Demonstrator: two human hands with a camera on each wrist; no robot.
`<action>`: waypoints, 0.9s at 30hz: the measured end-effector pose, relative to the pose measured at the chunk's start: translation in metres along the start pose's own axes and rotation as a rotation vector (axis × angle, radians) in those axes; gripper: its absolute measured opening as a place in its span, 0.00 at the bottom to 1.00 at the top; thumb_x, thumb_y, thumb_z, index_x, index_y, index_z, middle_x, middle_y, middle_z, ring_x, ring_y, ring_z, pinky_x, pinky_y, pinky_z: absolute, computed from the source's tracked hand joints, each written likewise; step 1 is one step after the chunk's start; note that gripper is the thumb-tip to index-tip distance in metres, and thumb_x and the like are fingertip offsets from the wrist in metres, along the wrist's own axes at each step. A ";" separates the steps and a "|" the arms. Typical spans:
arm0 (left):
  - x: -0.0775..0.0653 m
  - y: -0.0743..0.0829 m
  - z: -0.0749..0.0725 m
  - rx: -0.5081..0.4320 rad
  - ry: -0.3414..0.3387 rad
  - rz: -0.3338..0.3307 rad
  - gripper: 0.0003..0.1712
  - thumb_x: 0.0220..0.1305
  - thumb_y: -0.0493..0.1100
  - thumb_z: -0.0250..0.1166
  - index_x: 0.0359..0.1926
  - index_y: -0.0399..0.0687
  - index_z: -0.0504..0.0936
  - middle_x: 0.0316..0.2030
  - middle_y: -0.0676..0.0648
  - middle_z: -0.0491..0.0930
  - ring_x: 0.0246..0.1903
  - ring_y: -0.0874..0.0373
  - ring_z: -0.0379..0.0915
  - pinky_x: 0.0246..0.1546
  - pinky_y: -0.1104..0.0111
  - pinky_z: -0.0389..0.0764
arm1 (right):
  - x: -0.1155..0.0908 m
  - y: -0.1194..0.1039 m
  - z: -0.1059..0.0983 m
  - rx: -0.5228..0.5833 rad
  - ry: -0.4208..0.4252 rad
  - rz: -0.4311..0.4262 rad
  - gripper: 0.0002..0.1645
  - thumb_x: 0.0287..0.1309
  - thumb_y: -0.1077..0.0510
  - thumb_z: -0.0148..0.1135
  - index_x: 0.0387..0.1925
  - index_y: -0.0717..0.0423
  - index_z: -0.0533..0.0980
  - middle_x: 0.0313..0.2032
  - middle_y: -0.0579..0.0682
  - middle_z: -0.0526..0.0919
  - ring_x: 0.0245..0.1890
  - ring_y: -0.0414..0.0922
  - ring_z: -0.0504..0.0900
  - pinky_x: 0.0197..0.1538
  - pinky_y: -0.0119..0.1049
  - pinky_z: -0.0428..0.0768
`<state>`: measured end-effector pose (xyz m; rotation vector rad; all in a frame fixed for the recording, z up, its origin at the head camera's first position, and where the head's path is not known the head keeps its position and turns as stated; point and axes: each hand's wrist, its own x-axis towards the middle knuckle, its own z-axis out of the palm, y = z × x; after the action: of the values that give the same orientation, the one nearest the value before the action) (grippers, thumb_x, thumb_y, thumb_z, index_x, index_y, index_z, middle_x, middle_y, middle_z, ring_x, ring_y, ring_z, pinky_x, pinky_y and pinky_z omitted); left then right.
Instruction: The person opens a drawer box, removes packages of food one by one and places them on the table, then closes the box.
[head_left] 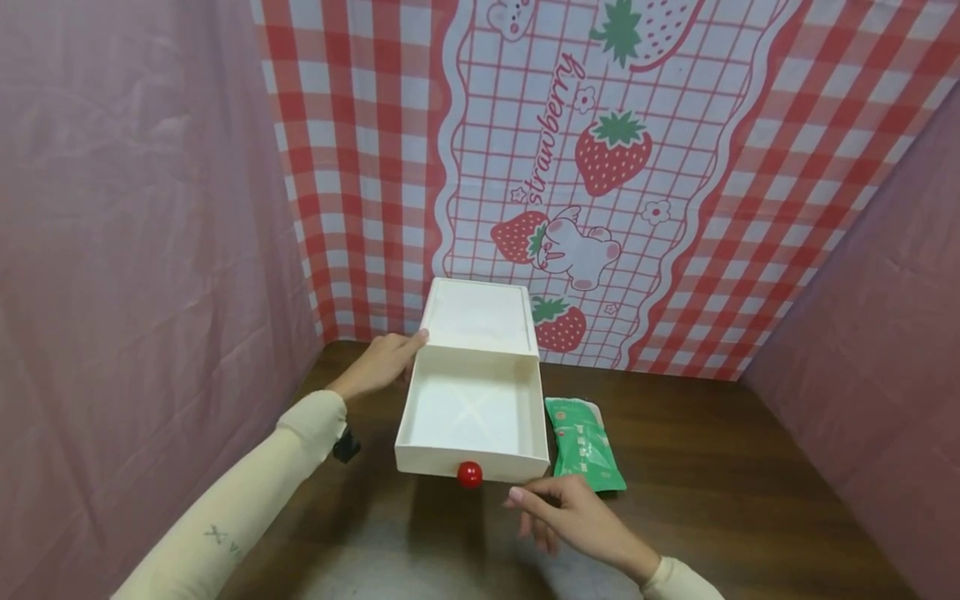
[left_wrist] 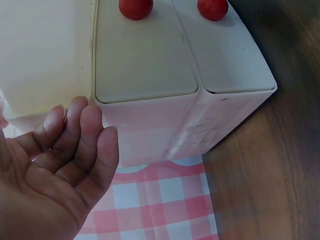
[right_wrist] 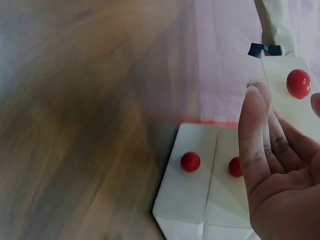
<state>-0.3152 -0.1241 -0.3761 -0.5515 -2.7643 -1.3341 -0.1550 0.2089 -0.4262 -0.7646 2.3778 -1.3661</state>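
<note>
In the head view, a white drawer cabinet (head_left: 480, 312) stands against the patterned cloth, its top drawer (head_left: 470, 417) pulled far out. A red round knob (head_left: 470, 474) sits on that drawer's front; its white floor shows a faint X mark. My left hand (head_left: 382, 362) rests against the cabinet's left side, and the left wrist view has its fingertips (left_wrist: 91, 120) at the edge beside the extended drawer (left_wrist: 45, 50). Just off the drawer's front right corner, my right hand (head_left: 577, 512) has loosely bent fingers and holds nothing.
A green packet (head_left: 585, 446) lies on the brown wooden table (head_left: 697, 467), right of the drawer. Two lower drawers are closed, their red knobs (right_wrist: 190, 162) facing forward. Pink cloth (head_left: 142, 208) hangs on both sides; red checked strawberry cloth (head_left: 600, 233) hangs behind.
</note>
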 end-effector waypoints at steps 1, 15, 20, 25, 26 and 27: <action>0.000 0.000 0.000 -0.002 -0.003 0.000 0.40 0.80 0.66 0.42 0.30 0.40 0.85 0.23 0.46 0.82 0.22 0.55 0.77 0.27 0.59 0.83 | 0.001 0.000 0.001 0.015 -0.001 0.011 0.20 0.79 0.44 0.51 0.44 0.48 0.86 0.26 0.55 0.86 0.15 0.45 0.81 0.21 0.43 0.81; 0.000 0.000 -0.001 -0.005 -0.002 0.004 0.39 0.80 0.66 0.43 0.33 0.40 0.85 0.27 0.41 0.83 0.23 0.54 0.77 0.31 0.54 0.84 | 0.008 -0.012 0.016 0.406 -0.016 0.153 0.26 0.77 0.44 0.54 0.51 0.62 0.83 0.30 0.58 0.86 0.19 0.40 0.78 0.23 0.33 0.79; 0.000 -0.001 0.000 0.018 0.002 0.006 0.40 0.80 0.66 0.42 0.30 0.41 0.85 0.22 0.47 0.81 0.21 0.55 0.77 0.26 0.63 0.80 | 0.011 -0.013 0.021 0.480 -0.028 0.165 0.26 0.77 0.44 0.54 0.52 0.64 0.82 0.30 0.56 0.86 0.20 0.39 0.79 0.23 0.33 0.79; -0.001 0.000 0.000 0.024 0.001 0.010 0.38 0.81 0.65 0.42 0.31 0.41 0.84 0.22 0.47 0.80 0.21 0.54 0.77 0.26 0.63 0.80 | 0.013 -0.012 0.025 0.518 -0.039 0.170 0.27 0.77 0.44 0.54 0.53 0.64 0.81 0.30 0.55 0.86 0.20 0.39 0.79 0.23 0.32 0.79; -0.001 0.000 0.000 0.024 0.001 0.010 0.38 0.81 0.65 0.42 0.31 0.41 0.84 0.23 0.47 0.80 0.21 0.54 0.77 0.26 0.63 0.80 | 0.014 -0.012 0.025 0.521 -0.039 0.172 0.27 0.77 0.44 0.54 0.53 0.64 0.81 0.30 0.55 0.86 0.20 0.38 0.79 0.23 0.32 0.79; -0.001 0.000 0.000 0.023 0.001 0.010 0.38 0.81 0.65 0.42 0.31 0.41 0.84 0.23 0.47 0.80 0.21 0.54 0.77 0.26 0.63 0.80 | 0.014 -0.012 0.026 0.523 -0.038 0.175 0.27 0.77 0.43 0.54 0.53 0.65 0.81 0.29 0.55 0.86 0.20 0.38 0.79 0.23 0.32 0.79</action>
<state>-0.3143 -0.1242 -0.3760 -0.5621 -2.7686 -1.2985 -0.1503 0.1774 -0.4286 -0.4197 1.8693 -1.7611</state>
